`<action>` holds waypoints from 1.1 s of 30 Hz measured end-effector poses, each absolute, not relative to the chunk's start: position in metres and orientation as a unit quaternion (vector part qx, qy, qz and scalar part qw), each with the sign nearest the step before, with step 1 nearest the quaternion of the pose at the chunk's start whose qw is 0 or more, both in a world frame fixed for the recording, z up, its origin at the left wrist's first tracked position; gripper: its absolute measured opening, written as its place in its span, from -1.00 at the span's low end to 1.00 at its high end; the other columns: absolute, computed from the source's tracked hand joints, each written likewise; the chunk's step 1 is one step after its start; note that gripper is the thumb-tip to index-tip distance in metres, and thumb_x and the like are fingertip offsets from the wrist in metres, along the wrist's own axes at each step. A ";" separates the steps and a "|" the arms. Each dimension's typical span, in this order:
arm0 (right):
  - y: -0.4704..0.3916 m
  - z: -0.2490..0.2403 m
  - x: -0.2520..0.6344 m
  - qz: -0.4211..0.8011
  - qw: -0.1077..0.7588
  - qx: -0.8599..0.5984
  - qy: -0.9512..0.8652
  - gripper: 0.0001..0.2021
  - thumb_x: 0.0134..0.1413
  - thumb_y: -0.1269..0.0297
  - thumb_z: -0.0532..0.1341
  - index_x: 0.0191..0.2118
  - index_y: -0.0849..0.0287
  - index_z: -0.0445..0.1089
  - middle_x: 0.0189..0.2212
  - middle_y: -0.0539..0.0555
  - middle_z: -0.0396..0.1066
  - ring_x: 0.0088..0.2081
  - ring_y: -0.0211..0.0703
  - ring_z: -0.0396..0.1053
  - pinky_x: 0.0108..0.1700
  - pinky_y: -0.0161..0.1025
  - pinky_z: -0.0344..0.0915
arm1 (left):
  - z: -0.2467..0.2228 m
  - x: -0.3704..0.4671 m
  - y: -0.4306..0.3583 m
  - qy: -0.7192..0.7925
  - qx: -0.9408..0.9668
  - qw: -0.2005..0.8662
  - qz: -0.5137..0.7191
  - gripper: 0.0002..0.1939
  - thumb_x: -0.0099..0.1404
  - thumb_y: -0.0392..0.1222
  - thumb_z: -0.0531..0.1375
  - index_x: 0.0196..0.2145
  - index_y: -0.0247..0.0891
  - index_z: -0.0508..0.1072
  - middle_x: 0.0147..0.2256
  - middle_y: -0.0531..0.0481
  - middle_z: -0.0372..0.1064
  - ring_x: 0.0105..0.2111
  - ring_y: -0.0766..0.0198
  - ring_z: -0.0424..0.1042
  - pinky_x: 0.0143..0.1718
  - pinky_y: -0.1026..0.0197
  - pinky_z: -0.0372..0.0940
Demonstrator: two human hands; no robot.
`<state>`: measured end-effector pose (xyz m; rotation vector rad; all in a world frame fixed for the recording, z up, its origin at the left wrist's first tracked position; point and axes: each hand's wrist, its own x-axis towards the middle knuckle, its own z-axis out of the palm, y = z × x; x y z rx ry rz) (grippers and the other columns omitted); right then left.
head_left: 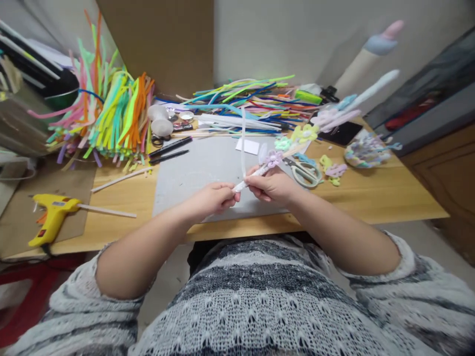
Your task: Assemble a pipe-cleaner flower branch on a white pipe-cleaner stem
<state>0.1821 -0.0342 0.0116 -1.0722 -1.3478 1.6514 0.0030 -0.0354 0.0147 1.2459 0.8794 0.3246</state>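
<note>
Between my hands, over the grey mat [193,173], runs a stick wrapped in white pipe cleaner [240,186]. My left hand [218,197] pinches its lower end. Further up, my right hand [272,185] closes round the same stick. A loose length of white pipe cleaner [243,138] stands up from beside my right fingers. Just above that hand sits a lilac pipe-cleaner flower [273,158], with a mint flower [283,143] and a yellow flower [305,132] beyond it. Right of my right hand lie scissors [306,174] with pale handles.
A yellow glue gun [54,217] lies at the left with a glue stick in it. Bundles of coloured pipe cleaners [118,113] stand at the back left, and more pipe cleaners [241,99] lie along the back. Black pens [169,151] rest on the mat; a woven basket [367,151] stands right.
</note>
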 end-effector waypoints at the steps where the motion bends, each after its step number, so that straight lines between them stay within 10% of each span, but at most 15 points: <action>1: -0.030 0.012 0.189 0.647 0.367 -0.415 -0.525 -0.84 -0.11 0.28 0.19 -0.54 0.20 0.21 -0.83 -0.17 0.12 -0.84 -0.48 -0.05 -0.80 -0.45 -0.21 | 0.014 0.010 -0.032 0.395 0.548 0.721 0.156 -0.86 0.17 -0.24 -0.03 -0.43 -0.28 0.30 -0.65 0.14 0.02 -0.69 0.47 -0.03 -0.67 0.35 -0.11; 33: 0.010 -0.030 0.237 0.761 0.259 -0.369 -0.468 -0.85 -0.04 0.23 0.17 -0.45 0.17 0.20 -0.79 -0.18 0.17 -0.83 -0.48 -0.01 -0.81 -0.48 -0.16 | -0.018 0.044 -0.008 0.393 0.390 0.823 0.131 -0.77 0.22 -0.09 0.04 -0.48 -0.28 0.28 -0.65 0.08 0.29 -0.70 0.47 0.23 -0.74 0.41 0.07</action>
